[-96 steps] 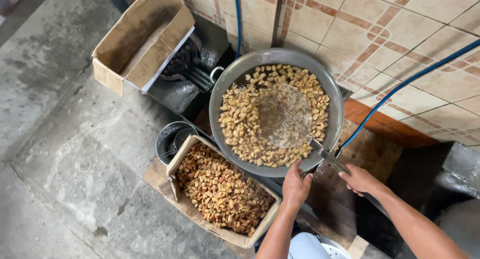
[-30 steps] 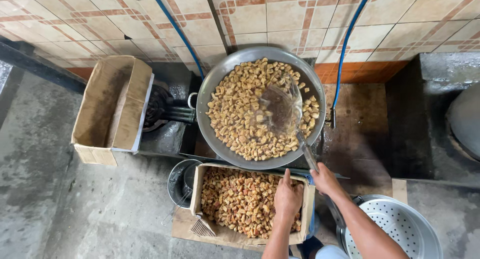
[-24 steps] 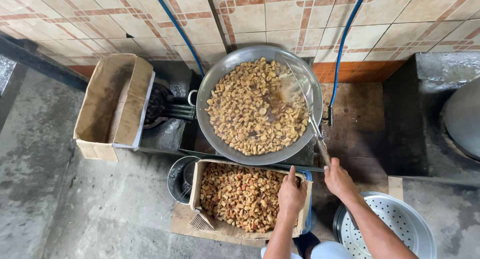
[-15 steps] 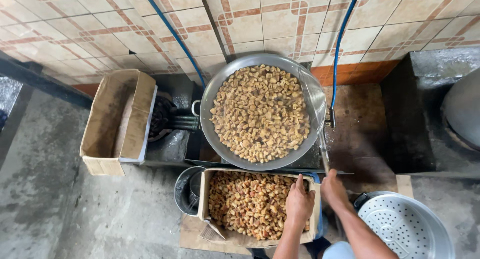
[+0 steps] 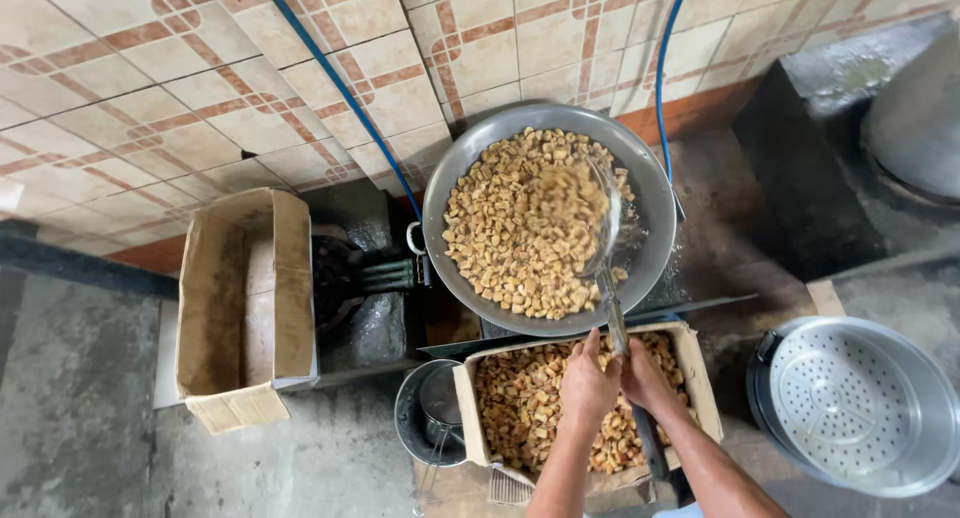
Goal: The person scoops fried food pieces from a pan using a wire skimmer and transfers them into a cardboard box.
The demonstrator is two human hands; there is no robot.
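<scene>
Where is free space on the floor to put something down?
Bare grey concrete floor lies left of the empty cardboard box. It is crowded between the round metal wok, the cardboard box of fried pieces and the perforated metal steamer tray.

Two packages showing, both plain brown cardboard boxes, flaps open. Empty cardboard box (image 5: 245, 308) sitting on floor left of burner, tall rectangular, standing by tiled wall's base. Second cardboard box (image 5: 690, 373) lying below wok, near picture's bottom edge, holding browned fried pieces. No labels, signs or screens showing.
</scene>
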